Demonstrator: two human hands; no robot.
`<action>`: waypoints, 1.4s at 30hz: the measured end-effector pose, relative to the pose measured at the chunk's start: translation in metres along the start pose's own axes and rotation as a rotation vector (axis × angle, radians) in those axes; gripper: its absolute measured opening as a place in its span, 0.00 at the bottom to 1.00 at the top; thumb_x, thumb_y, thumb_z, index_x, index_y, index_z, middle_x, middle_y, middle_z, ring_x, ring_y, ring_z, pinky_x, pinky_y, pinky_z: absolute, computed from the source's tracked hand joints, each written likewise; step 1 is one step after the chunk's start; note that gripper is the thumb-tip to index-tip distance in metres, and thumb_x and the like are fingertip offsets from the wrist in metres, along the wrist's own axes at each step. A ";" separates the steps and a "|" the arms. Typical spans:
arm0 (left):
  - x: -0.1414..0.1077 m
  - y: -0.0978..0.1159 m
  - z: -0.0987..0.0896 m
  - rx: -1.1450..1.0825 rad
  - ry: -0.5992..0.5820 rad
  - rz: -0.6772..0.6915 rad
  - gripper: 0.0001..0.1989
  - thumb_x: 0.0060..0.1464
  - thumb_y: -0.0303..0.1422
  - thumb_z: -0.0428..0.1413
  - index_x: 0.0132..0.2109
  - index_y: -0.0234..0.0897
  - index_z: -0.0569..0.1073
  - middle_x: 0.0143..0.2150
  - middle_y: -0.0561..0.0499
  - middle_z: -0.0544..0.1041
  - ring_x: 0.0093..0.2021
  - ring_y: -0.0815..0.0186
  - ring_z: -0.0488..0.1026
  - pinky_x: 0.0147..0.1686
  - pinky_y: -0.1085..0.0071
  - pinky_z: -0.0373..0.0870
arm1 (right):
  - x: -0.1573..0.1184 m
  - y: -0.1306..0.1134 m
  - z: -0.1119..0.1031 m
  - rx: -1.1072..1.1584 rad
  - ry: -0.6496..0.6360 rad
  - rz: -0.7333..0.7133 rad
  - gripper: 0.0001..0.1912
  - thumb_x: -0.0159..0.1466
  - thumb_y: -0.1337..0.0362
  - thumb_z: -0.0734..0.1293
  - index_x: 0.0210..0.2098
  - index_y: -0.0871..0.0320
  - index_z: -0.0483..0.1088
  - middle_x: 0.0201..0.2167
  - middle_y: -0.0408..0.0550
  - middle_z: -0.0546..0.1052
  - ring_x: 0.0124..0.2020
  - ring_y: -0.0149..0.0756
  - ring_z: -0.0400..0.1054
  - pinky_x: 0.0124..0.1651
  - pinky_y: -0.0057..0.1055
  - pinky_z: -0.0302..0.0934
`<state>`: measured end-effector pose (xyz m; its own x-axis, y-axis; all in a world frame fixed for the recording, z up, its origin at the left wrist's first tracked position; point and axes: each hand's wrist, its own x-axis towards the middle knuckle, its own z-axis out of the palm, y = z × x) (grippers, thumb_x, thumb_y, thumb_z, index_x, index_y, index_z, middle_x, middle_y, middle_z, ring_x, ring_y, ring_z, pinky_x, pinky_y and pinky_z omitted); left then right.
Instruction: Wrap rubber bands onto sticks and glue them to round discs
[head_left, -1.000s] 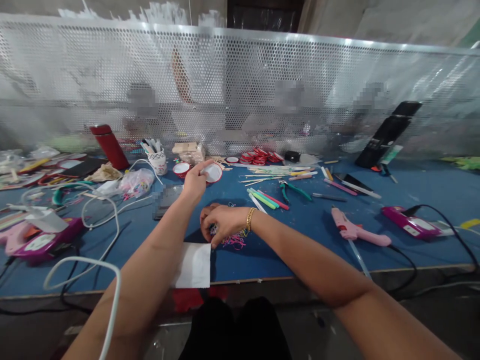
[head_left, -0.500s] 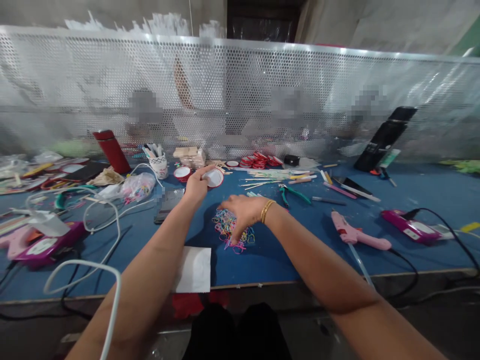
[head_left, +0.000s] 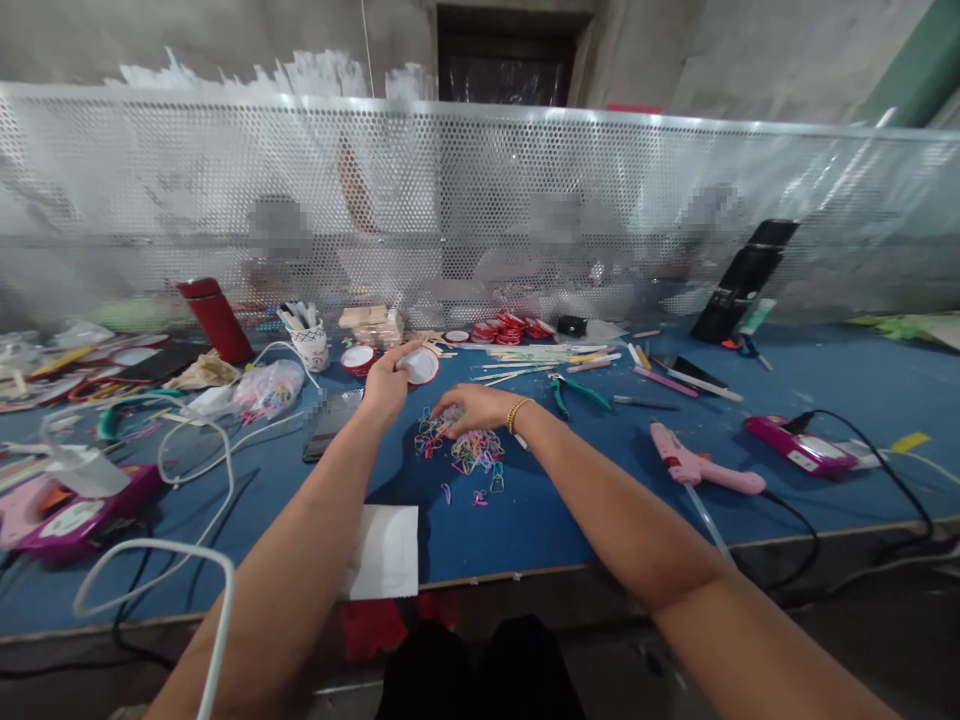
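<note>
My left hand (head_left: 388,386) is closed on the edge of a round white disc (head_left: 421,367) with a red rim, held tilted just above the table. My right hand (head_left: 480,408), with a gold bracelet at the wrist, reaches into a loose pile of small coloured loops (head_left: 476,452), too fine to tell whether bands or clips. Its thumb and fingers curve down, apart, with some loops showing between them; the fingertips are partly hidden. A few loops lie loose in front of the pile. Below my left forearm lies a white paper (head_left: 390,550).
Behind stand red-rimmed discs (head_left: 510,327), a cup of pens (head_left: 310,345) and a red flask (head_left: 217,320). Green-handled pliers (head_left: 577,392) and a pink glue gun (head_left: 701,462) lie right. White cables (head_left: 225,450) loop at left. A perforated metal screen (head_left: 510,170) closes the back.
The pile of loops has been spread wider, with some pulled left and a few loose in front. My right hand's thumb and fingers have drawn closer together. My left hand still holds the disc.
</note>
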<state>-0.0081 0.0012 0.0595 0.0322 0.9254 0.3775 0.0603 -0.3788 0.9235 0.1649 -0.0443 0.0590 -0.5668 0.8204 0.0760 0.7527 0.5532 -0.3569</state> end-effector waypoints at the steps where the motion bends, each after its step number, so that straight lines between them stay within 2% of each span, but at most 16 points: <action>1: 0.000 0.000 -0.001 0.012 -0.007 -0.002 0.21 0.45 0.25 0.52 0.49 0.35 0.75 0.41 0.47 0.77 0.34 0.67 0.70 0.39 0.68 0.69 | -0.003 0.000 -0.006 0.019 0.021 -0.008 0.25 0.50 0.62 0.74 0.47 0.52 0.71 0.44 0.48 0.72 0.46 0.38 0.64 0.49 0.31 0.56; 3: 0.000 0.000 -0.002 0.024 -0.027 0.003 0.22 0.45 0.24 0.51 0.50 0.35 0.75 0.42 0.47 0.76 0.35 0.67 0.70 0.39 0.68 0.69 | -0.011 -0.002 -0.020 0.090 0.067 -0.016 0.25 0.50 0.61 0.73 0.48 0.54 0.71 0.45 0.49 0.72 0.47 0.39 0.64 0.51 0.33 0.56; 5: 0.000 0.001 -0.003 0.013 -0.021 0.011 0.23 0.45 0.24 0.51 0.50 0.35 0.75 0.44 0.47 0.76 0.36 0.66 0.70 0.40 0.69 0.69 | -0.021 -0.008 -0.034 0.274 0.013 -0.027 0.21 0.54 0.60 0.71 0.46 0.56 0.72 0.44 0.50 0.73 0.46 0.38 0.66 0.49 0.33 0.59; 8: 0.001 0.001 -0.004 0.003 -0.012 0.005 0.23 0.44 0.23 0.51 0.49 0.36 0.75 0.45 0.47 0.76 0.37 0.66 0.70 0.39 0.70 0.69 | -0.038 -0.023 -0.037 0.699 -0.354 -0.032 0.19 0.59 0.57 0.67 0.47 0.59 0.70 0.42 0.51 0.75 0.42 0.36 0.70 0.43 0.32 0.65; 12: 0.001 0.000 -0.003 -0.066 0.000 -0.037 0.24 0.43 0.23 0.51 0.49 0.36 0.75 0.46 0.47 0.75 0.35 0.68 0.70 0.33 0.74 0.68 | -0.059 -0.037 -0.005 1.077 -0.890 -0.010 0.22 0.54 0.56 0.71 0.45 0.63 0.71 0.42 0.55 0.76 0.42 0.39 0.72 0.41 0.34 0.68; 14: 0.001 0.001 -0.003 -0.107 0.014 -0.057 0.24 0.42 0.23 0.52 0.49 0.35 0.75 0.45 0.46 0.75 0.33 0.69 0.69 0.29 0.77 0.67 | -0.066 -0.035 0.014 1.206 -0.982 -0.004 0.25 0.53 0.57 0.73 0.46 0.64 0.70 0.45 0.59 0.74 0.44 0.43 0.71 0.39 0.34 0.68; 19: -0.002 0.006 -0.004 -0.153 0.033 -0.066 0.25 0.41 0.23 0.53 0.49 0.36 0.75 0.40 0.47 0.76 0.30 0.70 0.69 0.25 0.78 0.65 | -0.059 -0.013 0.030 1.438 -0.692 0.036 0.24 0.57 0.59 0.70 0.50 0.64 0.68 0.55 0.62 0.67 0.53 0.47 0.65 0.49 0.36 0.65; 23: -0.001 0.008 -0.007 -0.186 0.052 -0.074 0.24 0.41 0.22 0.52 0.49 0.36 0.75 0.41 0.47 0.76 0.31 0.69 0.69 0.25 0.78 0.65 | -0.025 0.005 0.022 1.474 -0.326 0.059 0.19 0.59 0.63 0.68 0.48 0.62 0.68 0.55 0.59 0.68 0.54 0.40 0.65 0.54 0.36 0.61; 26: 0.002 0.006 -0.010 -0.186 0.079 -0.078 0.25 0.42 0.22 0.52 0.49 0.36 0.74 0.42 0.47 0.76 0.31 0.70 0.69 0.26 0.78 0.65 | 0.000 0.009 0.015 1.400 -0.121 0.074 0.18 0.59 0.63 0.67 0.48 0.61 0.68 0.53 0.57 0.69 0.51 0.37 0.67 0.53 0.36 0.62; 28: 0.004 0.004 -0.013 -0.177 0.097 -0.070 0.25 0.41 0.22 0.51 0.50 0.36 0.74 0.41 0.47 0.76 0.30 0.70 0.68 0.27 0.77 0.66 | 0.003 0.003 0.013 1.239 0.001 0.112 0.17 0.61 0.61 0.65 0.49 0.60 0.68 0.51 0.55 0.71 0.48 0.37 0.69 0.50 0.38 0.63; 30: 0.006 0.002 -0.014 -0.164 0.114 -0.054 0.25 0.41 0.22 0.51 0.50 0.35 0.75 0.40 0.48 0.76 0.30 0.70 0.68 0.30 0.76 0.66 | -0.007 -0.014 0.016 0.945 0.120 0.132 0.17 0.63 0.58 0.62 0.48 0.60 0.69 0.48 0.55 0.73 0.46 0.39 0.69 0.49 0.41 0.63; 32: 0.007 0.001 -0.014 -0.143 0.125 -0.031 0.25 0.41 0.21 0.51 0.49 0.35 0.75 0.40 0.48 0.76 0.31 0.70 0.69 0.33 0.75 0.67 | -0.028 -0.037 0.024 0.555 0.192 0.021 0.19 0.64 0.55 0.60 0.49 0.58 0.69 0.49 0.54 0.72 0.51 0.41 0.65 0.54 0.44 0.57; 34: 0.006 0.001 -0.013 -0.116 0.121 -0.002 0.24 0.42 0.22 0.51 0.48 0.35 0.76 0.41 0.48 0.76 0.34 0.68 0.70 0.35 0.74 0.67 | -0.049 -0.058 0.037 0.161 0.142 -0.166 0.25 0.63 0.51 0.61 0.57 0.52 0.63 0.59 0.51 0.63 0.61 0.45 0.52 0.62 0.48 0.44; 36: 0.005 0.003 -0.013 -0.092 0.118 0.024 0.23 0.43 0.22 0.50 0.47 0.36 0.76 0.43 0.48 0.76 0.36 0.66 0.71 0.38 0.73 0.67 | -0.061 -0.071 0.050 -0.121 0.075 -0.216 0.29 0.63 0.48 0.59 0.62 0.46 0.54 0.65 0.47 0.51 0.66 0.49 0.38 0.62 0.55 0.34; 39: 0.003 0.005 -0.013 -0.086 0.128 0.035 0.22 0.44 0.22 0.50 0.47 0.36 0.76 0.44 0.48 0.76 0.39 0.65 0.71 0.41 0.71 0.67 | -0.047 -0.063 0.063 -0.307 0.059 -0.142 0.27 0.67 0.48 0.50 0.64 0.44 0.47 0.67 0.45 0.46 0.66 0.49 0.33 0.61 0.57 0.33; 42: 0.003 0.003 -0.016 -0.082 0.130 0.036 0.23 0.43 0.23 0.50 0.48 0.36 0.75 0.44 0.48 0.77 0.41 0.63 0.71 0.44 0.68 0.67 | -0.005 -0.034 0.062 -0.407 0.094 0.008 0.26 0.68 0.50 0.48 0.64 0.46 0.47 0.67 0.46 0.47 0.66 0.48 0.37 0.61 0.57 0.34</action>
<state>-0.0238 0.0031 0.0648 -0.0969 0.9065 0.4108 -0.0205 -0.4145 0.9098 0.1212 -0.0765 0.0136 -0.5418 0.8240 0.1660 0.8384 0.5437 0.0376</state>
